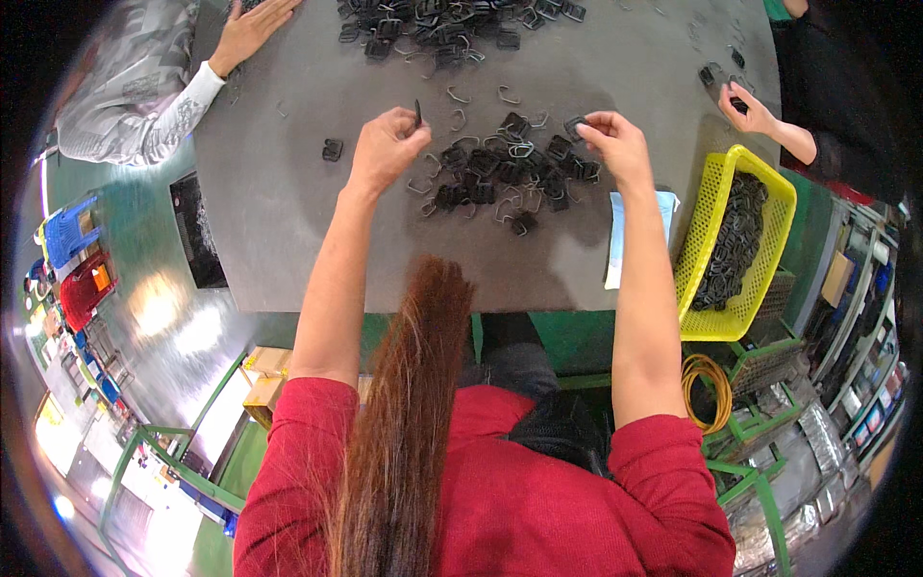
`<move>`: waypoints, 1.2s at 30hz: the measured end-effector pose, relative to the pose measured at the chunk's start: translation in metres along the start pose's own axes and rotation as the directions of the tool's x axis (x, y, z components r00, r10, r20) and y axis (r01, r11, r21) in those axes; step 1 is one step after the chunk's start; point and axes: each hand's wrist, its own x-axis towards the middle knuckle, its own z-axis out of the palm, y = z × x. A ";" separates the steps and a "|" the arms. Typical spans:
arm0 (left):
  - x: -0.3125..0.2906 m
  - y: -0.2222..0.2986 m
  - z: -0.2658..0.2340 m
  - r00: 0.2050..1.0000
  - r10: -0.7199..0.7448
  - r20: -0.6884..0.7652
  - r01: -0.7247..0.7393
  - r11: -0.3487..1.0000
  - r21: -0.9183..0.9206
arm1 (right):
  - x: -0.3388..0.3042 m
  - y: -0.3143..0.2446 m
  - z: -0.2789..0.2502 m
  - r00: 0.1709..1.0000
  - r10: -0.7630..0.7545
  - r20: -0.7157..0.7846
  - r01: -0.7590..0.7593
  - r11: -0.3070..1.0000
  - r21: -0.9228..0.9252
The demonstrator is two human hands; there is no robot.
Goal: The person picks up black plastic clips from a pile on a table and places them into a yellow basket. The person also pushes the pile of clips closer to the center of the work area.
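Observation:
My left hand (386, 149) is closed in a pinch above the grey table (288, 240), gripping a small flat black piece (417, 113) seen edge-on. Farther right, the thumb and fingers of my right hand (618, 149) pinch a black buckle (576, 128) at the edge of a loose pile. That pile (514, 168) lies between my hands and mixes black buckles with bent metal wire hooks. One separate black buckle (332, 150) rests left of my left hand. A few wire hooks (459, 94) lie just beyond the pile.
A larger heap of black buckles (447, 24) covers the far middle. At right, a yellow basket (735, 159) holds many dark pieces, and a pale blue-white packet (663, 205) lies under my right forearm. Co-workers' hands (252, 37) (752, 113) reach in from far left and right.

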 end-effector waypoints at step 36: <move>-0.026 -0.110 -0.031 0.775 -0.059 -0.629 0.191 0.971 0.144 | -0.033 -0.078 0.262 0.965 -0.168 0.203 0.263 0.683 -0.682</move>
